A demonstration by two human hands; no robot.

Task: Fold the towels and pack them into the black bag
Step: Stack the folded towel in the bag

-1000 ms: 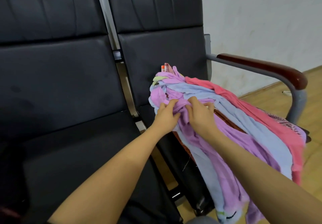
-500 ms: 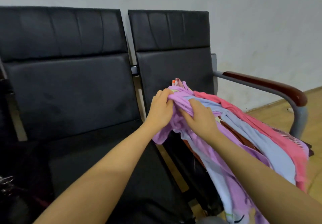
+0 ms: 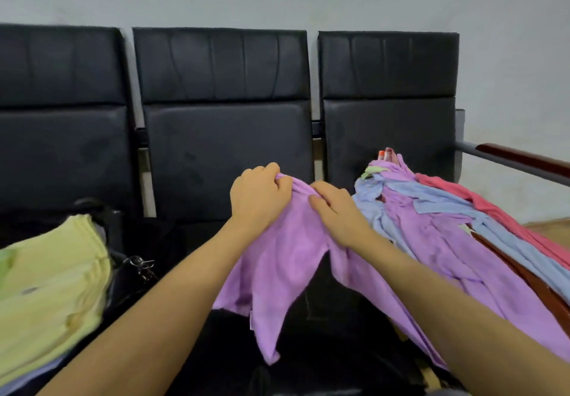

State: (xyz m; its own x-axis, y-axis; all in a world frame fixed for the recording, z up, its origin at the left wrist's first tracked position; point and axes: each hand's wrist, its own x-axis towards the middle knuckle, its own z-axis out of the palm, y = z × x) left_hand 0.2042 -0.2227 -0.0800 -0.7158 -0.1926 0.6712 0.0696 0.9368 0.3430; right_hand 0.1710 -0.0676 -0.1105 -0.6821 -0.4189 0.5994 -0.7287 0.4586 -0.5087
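Left hand (image 3: 257, 197): my fingers curl over the top edge of the purple towel (image 3: 282, 267), gripping it.
Right hand (image 3: 336, 210): I pinch the same edge just beside my left hand.
Purple towel: hangs from both hands above the middle seat (image 3: 228, 152).
Towel pile (image 3: 447, 220): purple, blue and pink, heaped on the right seat.
Yellow towels (image 3: 52, 281): lie at the left, on the black bag (image 3: 123, 284).

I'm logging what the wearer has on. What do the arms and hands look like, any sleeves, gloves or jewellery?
Both forearms are bare up to the frame edge: no sleeves show. The left hand and right hand wear no gloves, and no rings, watch or bracelets are visible.
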